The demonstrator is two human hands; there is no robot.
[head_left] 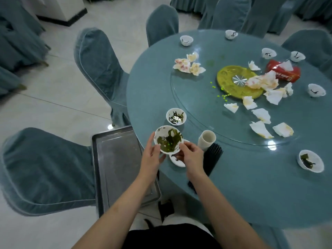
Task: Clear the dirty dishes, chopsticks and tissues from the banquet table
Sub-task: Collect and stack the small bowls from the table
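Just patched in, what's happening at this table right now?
A person is clearing a messy round banquet table. Both hands, left hand and right hand, hold a dirty bowl with green scraps at the table's near edge, above another small dish. A metal tray sits beside the table on the left, nothing plainly on it. Used tissues, small cups and a bundle of black chopsticks are still on the table.

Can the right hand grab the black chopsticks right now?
Probably not yet. The right hand is busy gripping the bowl together with the left hand. The chopsticks lie just beside it on the table, nothing covering them, so it could once freed.
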